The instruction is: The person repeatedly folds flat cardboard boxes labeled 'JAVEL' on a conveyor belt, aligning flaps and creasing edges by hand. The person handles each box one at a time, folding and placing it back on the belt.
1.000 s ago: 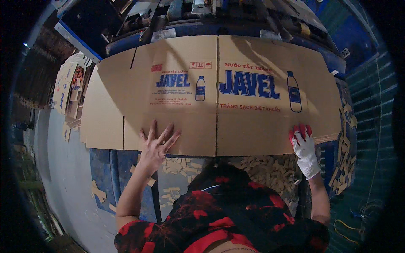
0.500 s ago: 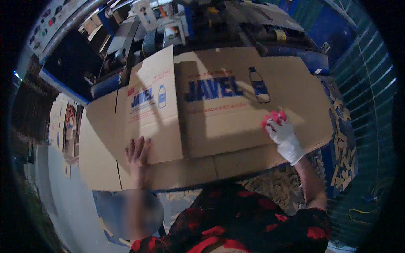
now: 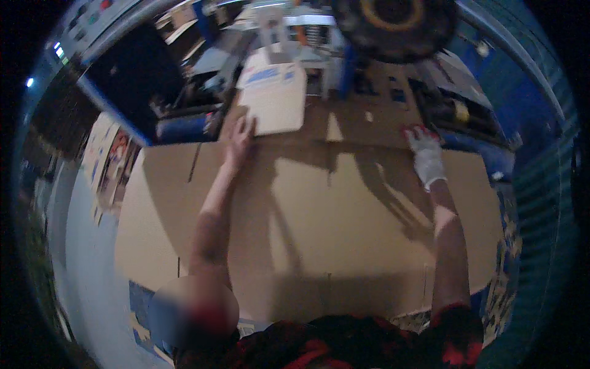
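Observation:
A printed brown cardboard sheet [image 3: 381,111] lies partly inside the machine at the far side, with a lighter printed flap [image 3: 273,104] over its left part. My bare left hand [image 3: 238,140] rests by the sheet's left edge, fingers somewhat apart next to the flap. At the right edge is my right hand [image 3: 424,150], in a white glove with red fingertips, its fingers stretched forward over the cardboard and a little blurred. Beneath both forearms spreads a wide plain cardboard sheet [image 3: 356,221] with slots cut in its edges.
Ahead stands the machine, with a dark round wheel [image 3: 393,27] hanging over it and a blue side panel [image 3: 138,80] at left. More printed cardboard [image 3: 110,160] stands at far left. Cardboard scraps [image 3: 507,246] lie at right beside a green corrugated wall [image 3: 541,246].
Both hands have moved forward, away from me. The printed sheet and its flap have slid forward into the machine, uncovering the plain sheet beneath. My view has tilted and shifted.

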Tool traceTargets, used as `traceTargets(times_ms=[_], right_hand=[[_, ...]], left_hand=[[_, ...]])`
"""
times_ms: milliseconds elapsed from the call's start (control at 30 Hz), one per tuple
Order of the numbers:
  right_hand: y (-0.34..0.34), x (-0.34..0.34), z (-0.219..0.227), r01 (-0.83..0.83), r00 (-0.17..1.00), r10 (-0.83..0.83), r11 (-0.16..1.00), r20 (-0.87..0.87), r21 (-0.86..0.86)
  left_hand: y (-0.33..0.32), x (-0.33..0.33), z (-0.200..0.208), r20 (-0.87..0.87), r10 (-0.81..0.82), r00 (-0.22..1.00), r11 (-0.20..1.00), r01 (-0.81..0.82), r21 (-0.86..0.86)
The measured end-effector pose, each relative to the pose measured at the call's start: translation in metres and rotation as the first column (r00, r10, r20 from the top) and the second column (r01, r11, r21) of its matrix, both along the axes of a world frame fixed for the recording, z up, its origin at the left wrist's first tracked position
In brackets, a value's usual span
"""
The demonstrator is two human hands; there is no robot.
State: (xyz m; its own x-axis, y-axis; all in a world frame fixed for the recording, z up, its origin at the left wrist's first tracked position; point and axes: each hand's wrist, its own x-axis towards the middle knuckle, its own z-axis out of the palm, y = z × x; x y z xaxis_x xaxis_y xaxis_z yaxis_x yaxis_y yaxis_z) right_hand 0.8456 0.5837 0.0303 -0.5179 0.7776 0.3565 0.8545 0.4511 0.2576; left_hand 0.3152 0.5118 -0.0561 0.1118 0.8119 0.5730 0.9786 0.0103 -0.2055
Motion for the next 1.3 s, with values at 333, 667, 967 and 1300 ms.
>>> traceTargets(times_ms=[333,667,967,1300], right_hand=[[-0.219,0.135,-0.004,0.285,0.935,-0.296,0.955,-0.193,-0.082],[-0.382,0.178,-0.013,0.748,0.660,-0.731,0.662,-0.176,0.055],[-0.443,0.158,-0.044,0.089,-0.709,-0.186,0.933,-0.680,-0.348],[-0.440,0.112,0.004,0.256,0.305,-0.353,0.925,-0.885,-0.280]], left_hand=[[-0.332,-0.122,0.090,0.331,0.721,0.609,0.688,-0.570,-0.450],[-0.459,-0.220,0.029,0.287,0.812,0.508,0.570,-0.584,-0.578],[-0.449,-0.241,0.040,0.468,0.741,0.482,0.670,-0.482,-0.564],[-0.471,-0.068,0.124,0.976,0.012,0.219,0.985,-0.169,0.026]])
